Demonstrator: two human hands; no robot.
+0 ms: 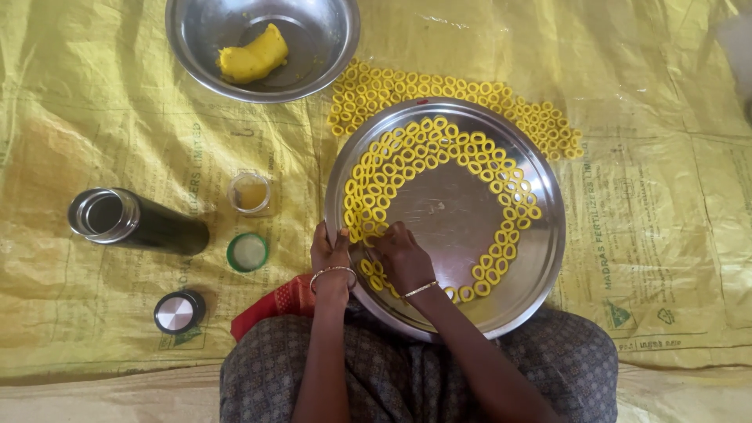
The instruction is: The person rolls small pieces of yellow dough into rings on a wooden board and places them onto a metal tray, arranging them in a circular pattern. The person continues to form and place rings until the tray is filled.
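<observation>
We see both hands meeting at the near-left rim of a round steel tray point(540, 258) that rests on a yellow plastic sheet point(666, 196) spread on the floor. The left hand point(330, 252), bangle at the wrist, sits on the tray's edge with fingers curled, and the right hand point(401, 254) lies just beside it, fingertips pinched down among the yellow dough rings point(439, 149); we think they share one small ring or bit of dough, though it is too small to tell. The rings curve in a band along the tray's left, far and right sides, its middle bare. More rings point(501, 98) lie on the sheet beyond the tray's far edge. At the sheet's far side a steel bowl point(329, 39) holds a lump of yellow dough point(252, 55). Left of the tray stand a small cup point(250, 193), a green-rimmed lid point(247, 252), a dark flask point(137, 221) on its side and its cap point(178, 311).
</observation>
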